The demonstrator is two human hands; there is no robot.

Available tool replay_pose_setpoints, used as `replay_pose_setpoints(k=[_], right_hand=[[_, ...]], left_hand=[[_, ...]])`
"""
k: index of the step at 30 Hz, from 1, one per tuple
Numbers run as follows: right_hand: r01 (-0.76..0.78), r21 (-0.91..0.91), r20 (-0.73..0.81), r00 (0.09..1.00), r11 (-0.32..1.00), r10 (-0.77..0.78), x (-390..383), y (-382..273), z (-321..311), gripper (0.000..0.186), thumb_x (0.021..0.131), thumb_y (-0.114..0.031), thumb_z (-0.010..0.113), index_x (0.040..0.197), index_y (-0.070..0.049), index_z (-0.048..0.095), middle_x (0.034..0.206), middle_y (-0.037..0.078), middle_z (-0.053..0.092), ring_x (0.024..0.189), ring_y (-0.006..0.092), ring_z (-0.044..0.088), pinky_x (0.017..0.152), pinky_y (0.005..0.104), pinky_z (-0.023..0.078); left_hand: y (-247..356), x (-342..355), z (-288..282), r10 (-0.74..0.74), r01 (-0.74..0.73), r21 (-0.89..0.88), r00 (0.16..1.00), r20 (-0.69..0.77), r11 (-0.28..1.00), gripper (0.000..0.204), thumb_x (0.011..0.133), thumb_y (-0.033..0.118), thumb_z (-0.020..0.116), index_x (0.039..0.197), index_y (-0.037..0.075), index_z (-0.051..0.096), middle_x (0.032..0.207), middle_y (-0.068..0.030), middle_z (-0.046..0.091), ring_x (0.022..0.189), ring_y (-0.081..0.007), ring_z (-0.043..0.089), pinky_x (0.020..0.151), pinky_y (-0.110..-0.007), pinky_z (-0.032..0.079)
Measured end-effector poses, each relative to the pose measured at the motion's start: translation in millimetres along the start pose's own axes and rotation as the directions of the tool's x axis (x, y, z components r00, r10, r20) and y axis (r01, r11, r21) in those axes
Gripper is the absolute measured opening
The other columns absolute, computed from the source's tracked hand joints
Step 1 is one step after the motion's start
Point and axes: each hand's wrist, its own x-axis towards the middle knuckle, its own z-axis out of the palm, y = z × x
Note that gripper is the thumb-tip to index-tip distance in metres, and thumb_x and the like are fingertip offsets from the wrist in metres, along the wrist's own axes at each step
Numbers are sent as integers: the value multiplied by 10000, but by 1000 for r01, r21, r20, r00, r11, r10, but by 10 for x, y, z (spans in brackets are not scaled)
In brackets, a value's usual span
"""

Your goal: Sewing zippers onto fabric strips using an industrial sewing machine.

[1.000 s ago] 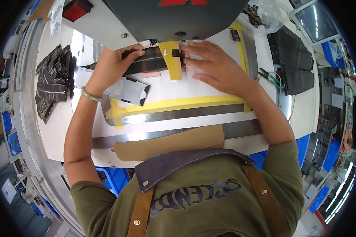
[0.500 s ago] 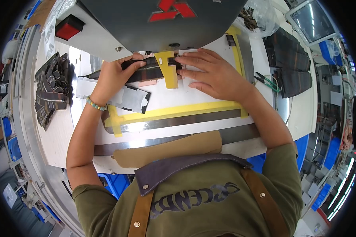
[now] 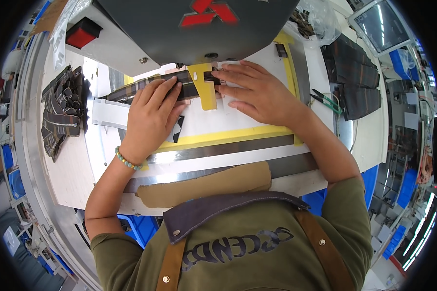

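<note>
A dark plaid fabric strip with a zipper [image 3: 124, 92] lies across the white work plate [image 3: 247, 123], under the machine head. My left hand [image 3: 150, 116] rests palm down on it, fingers stretched out and tips at the zipper. A yellow bracket [image 3: 207, 94] comes down over the strip between my hands and hides part of it. Just right of the bracket, my right hand [image 3: 264, 97] lies with fingers spread, its tips at the strip's right end. A pale flat piece with a dark edge [image 3: 109, 114] lies partly beneath my left hand.
The dark machine head [image 3: 194, 36] overhangs the far side. Striped fabric pieces [image 3: 60, 111] are piled at left; folded dark plaid pieces [image 3: 357, 77] lie at right beside green-handled scissors [image 3: 327, 100]. A brown cardboard piece [image 3: 206, 184] sits at the near edge. A screen [image 3: 381, 26] stands far right.
My left hand has let go of its pinch on the strip's edge, moved nearer to me and flattened onto the strip. My right hand has hardly moved.
</note>
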Motion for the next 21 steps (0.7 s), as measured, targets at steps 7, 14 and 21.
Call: replay_pose_setpoints(k=[7, 14, 21], right_hand=[[6, -4, -50, 999, 1000, -6, -7, 15, 17, 396, 954, -268, 780, 1308, -93, 749, 1527, 85, 629, 1433, 291, 557, 1243, 486, 430], [21, -33, -37, 999, 999, -22, 25, -25, -40, 438, 926, -265, 797, 1303, -51, 740, 1507, 88, 642, 1414, 299, 571, 1198, 493, 464], [16, 2, -36, 999, 1000, -16, 9, -13, -50, 455, 913, -271, 812, 1300, -41, 747, 1462, 91, 677, 1379, 299, 604, 1210, 514, 455]], left_hand=[[-16, -47, 19, -20, 18, 50, 999, 27, 999, 493, 912, 192, 834, 1356, 3, 730, 1474, -96, 676, 1305, -324, 632, 1083, -450, 524], [-6, -66, -2, -36, 32, 58, 997, 73, 998, 545, 925, 213, 823, 1419, 18, 700, 1547, -88, 641, 1372, -308, 605, 1113, -450, 508], [-7, -46, -25, -50, 45, 52, 993, 111, 998, 527, 916, 191, 823, 1393, -2, 709, 1554, -94, 639, 1428, -316, 593, 1149, -441, 514]])
